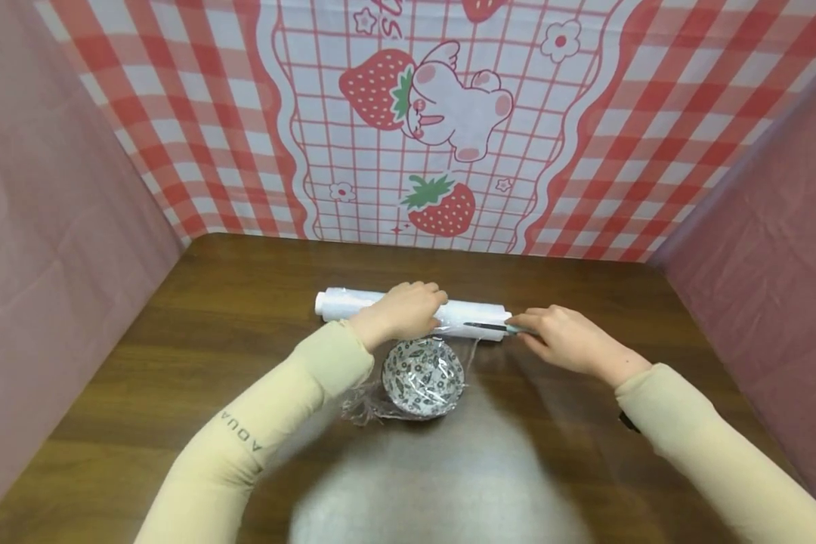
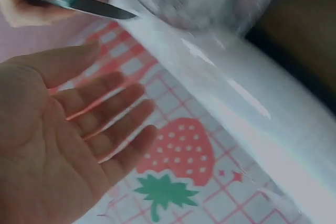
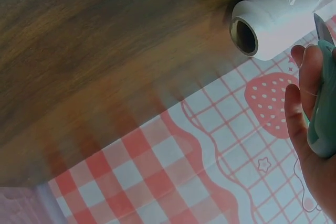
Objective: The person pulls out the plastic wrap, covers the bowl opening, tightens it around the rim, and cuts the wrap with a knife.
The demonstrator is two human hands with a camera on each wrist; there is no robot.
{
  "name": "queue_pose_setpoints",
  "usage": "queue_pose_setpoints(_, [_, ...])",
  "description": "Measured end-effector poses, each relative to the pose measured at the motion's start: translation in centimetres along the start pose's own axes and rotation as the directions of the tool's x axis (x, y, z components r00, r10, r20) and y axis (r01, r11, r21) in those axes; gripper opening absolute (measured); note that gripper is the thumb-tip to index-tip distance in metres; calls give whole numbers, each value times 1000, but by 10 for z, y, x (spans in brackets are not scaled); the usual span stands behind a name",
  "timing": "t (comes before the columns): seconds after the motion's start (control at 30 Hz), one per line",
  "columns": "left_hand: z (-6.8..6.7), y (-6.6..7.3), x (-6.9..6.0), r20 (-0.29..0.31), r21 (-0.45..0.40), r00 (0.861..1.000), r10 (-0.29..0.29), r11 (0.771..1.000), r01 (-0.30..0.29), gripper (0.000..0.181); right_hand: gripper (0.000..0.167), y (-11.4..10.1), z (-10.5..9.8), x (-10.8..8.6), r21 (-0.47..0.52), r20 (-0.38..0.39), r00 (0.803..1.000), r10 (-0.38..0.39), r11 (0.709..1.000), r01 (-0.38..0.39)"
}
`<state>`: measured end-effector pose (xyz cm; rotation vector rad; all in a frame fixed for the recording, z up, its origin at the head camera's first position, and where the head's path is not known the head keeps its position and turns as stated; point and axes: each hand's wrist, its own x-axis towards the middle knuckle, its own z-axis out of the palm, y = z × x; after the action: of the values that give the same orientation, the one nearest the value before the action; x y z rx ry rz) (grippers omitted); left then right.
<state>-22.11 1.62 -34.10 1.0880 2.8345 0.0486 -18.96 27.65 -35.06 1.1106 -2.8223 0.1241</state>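
A roll of plastic wrap [image 1: 347,301] lies across the table behind a floral-patterned bowl [image 1: 421,378]. Clear film covers the bowl and runs up toward the roll, with a crumpled edge at its lower left. My left hand [image 1: 404,310] is over the middle of the roll; in the left wrist view its palm and loosely extended fingers hold nothing. At the roll's right end, my right hand [image 1: 564,340] grips a knife [image 1: 486,326] by its teal handle. The dark blade points left along the film. In the right wrist view, fingers curl round the handle [image 3: 323,108].
The brown wooden table [image 1: 197,340] reaches back to a wall cloth [image 1: 530,98] printed with strawberries and red checks. Pink curtains [image 1: 761,181] hang on both sides. A bright reflection lies on the tabletop in front of the bowl.
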Motion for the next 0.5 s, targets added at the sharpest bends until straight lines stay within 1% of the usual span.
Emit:
queue_pose_setpoints(0.07, [0, -3, 9, 15, 10, 1000, 2, 1000, -2, 42, 27, 1, 1, 0, 3, 9, 1000, 5, 1000, -5])
queue_pose_setpoints(0.13, [3, -5, 16, 42, 4, 999, 0, 1000, 0, 43, 27, 1, 2, 1, 6, 14, 1000, 6, 1000, -6])
queue_pose_setpoints(0.2, [6, -5, 21, 73, -7, 997, -8, 1000, 9, 46, 27, 1, 3, 2, 6, 15, 1000, 4, 1000, -4])
queue_pose_setpoints(0.33, [9, -4, 26, 105, -16, 994, -34, 999, 36, 50, 27, 1, 3, 3, 2, 11, 1000, 6, 1000, -6])
queue_pose_setpoints(0.5, [14, -4, 26, 128, -30, 990, -65, 997, 69, 59, 28, 2, 2, 3, 18, 20, 999, 28, 999, -28])
